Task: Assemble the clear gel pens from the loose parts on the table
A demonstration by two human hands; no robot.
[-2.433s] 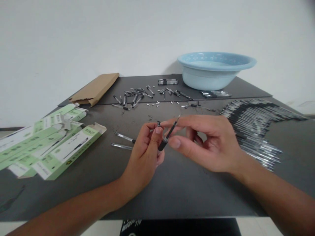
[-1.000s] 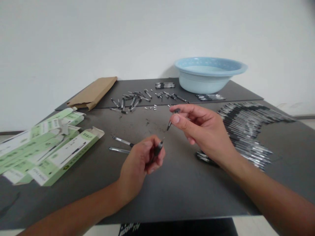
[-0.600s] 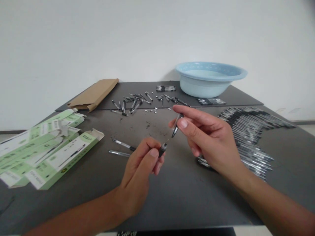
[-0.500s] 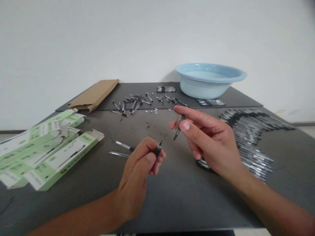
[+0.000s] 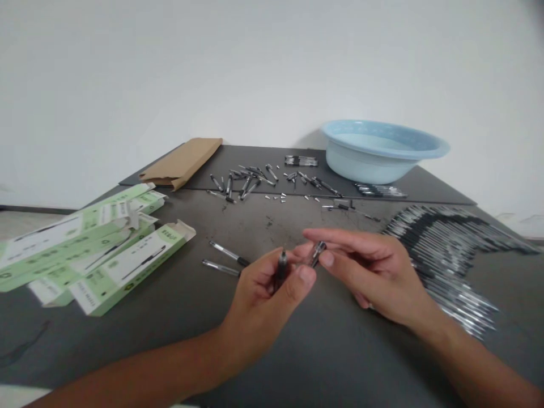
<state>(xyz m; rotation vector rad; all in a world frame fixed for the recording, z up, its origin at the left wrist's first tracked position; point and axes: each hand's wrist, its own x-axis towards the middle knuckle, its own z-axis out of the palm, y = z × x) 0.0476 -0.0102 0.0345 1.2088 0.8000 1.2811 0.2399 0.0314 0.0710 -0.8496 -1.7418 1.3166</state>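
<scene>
My left hand (image 5: 263,309) is closed around a black-gripped pen (image 5: 282,265), whose tip points upward above the fingers. Between thumb and fingers, my right hand (image 5: 374,269) pinches a clear and black pen cap (image 5: 318,251), tilted. The cap's lower end is close to my left thumb; whether they touch I cannot tell. Left of my left hand, two pens, an upper pen (image 5: 229,253) and a lower pen (image 5: 221,267), lie on the dark table (image 5: 178,340). Beyond my right hand spreads a fanned row of many pens (image 5: 446,255).
Green-and-white pen boxes (image 5: 136,263) lie at left, with a brown paper envelope (image 5: 182,161) behind them. Loose caps (image 5: 246,184) and small metal tips (image 5: 283,197) are scattered mid-table. A light blue basin (image 5: 378,161) stands at the back right, near bundled pens (image 5: 301,161).
The uncapped pen's tip came into view as my hands parted with the cap in my right. Since then my hands have come together, the left thumb now reaching toward the cap.
</scene>
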